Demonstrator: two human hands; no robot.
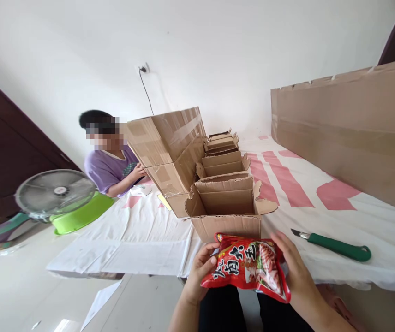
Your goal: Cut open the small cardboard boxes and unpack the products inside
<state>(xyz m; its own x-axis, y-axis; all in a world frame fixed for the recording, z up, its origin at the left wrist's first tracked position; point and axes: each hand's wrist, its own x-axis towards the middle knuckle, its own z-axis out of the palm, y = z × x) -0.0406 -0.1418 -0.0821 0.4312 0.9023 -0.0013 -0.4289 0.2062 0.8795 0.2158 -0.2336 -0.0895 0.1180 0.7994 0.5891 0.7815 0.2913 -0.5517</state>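
Observation:
A red printed food packet (246,267) is held between my two hands in front of the table's near edge. My left hand (202,267) grips its left end with the thumb on top. At the right end my right hand (294,265) closes round the packet's side; some of its fingers are hidden behind it. Just beyond the packet stands an open cardboard box (227,226), its flaps spread. A green-handled utility knife (339,245) lies on the cloth to the right of my right hand, blade pointing left.
More open boxes (223,162) line up behind the nearest one. Large taped cartons (175,152) stand beside them, and a long cardboard wall (350,133) rises on the right. A person in a purple shirt (105,168) sits at left, near a fan (59,191) and green basin (83,214).

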